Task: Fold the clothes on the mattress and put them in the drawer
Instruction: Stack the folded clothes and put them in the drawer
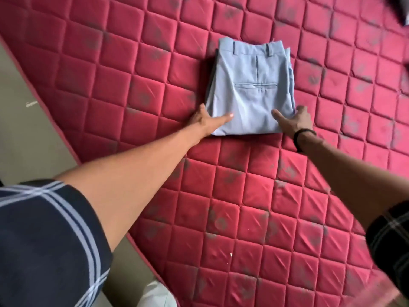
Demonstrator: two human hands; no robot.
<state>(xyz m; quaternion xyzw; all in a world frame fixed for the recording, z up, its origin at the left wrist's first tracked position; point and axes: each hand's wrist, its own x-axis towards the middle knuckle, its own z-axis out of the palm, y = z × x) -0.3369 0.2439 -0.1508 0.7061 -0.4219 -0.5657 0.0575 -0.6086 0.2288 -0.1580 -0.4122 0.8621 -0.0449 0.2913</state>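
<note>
At the far left runs the mattress edge (pixel 73 151), with bare floor (pixel 26 120) beyond it. The left hand (pixel 204 120) lies at the near-left corner of the folded trousers (pixel 251 89), thumb flat on top and fingers seemingly tucked under the side — a hold on that corner, though the underside is hidden. The trousers sit mid-mattress as a neat rectangle, long axis running away from the person, waistband at the far end. The right hand (pixel 295 122) mirrors this at the near-right corner, thumb on the cloth. Both hands are equally near, so a two-handed lift toward the body looks next — open quilt lies all around.
</note>
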